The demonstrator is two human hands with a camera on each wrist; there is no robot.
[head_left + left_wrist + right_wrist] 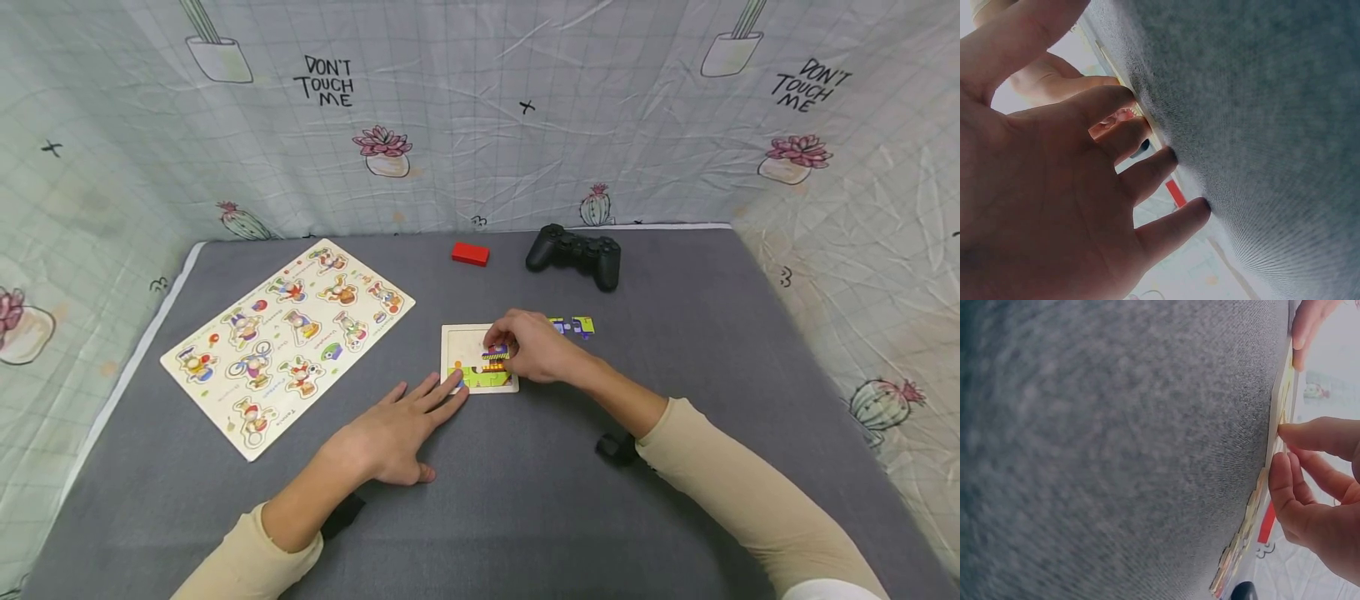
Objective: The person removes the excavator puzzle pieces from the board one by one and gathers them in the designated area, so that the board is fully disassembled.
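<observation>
Left sleeve: plain beige, its cuff ending on the forearm above the wrist
Right sleeve: matching plain beige, long, fairly close-fitting
Left wrist device: small, black, partly hidden
Right wrist device: black, compact, just beside the cuff, markings too dark to tell
White patch: at the right sleeve's upper end, cropped by the view's edge
Left hand: bare
Right hand: bare

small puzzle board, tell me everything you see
The small puzzle board is pale, wood-looking, roughly square and rimmed, lying flat on grey cloth. Colourful pieces cover its near part; bare base shows at far left. The left hand touches its near left corner; the right hand holds a striped piece.
</observation>
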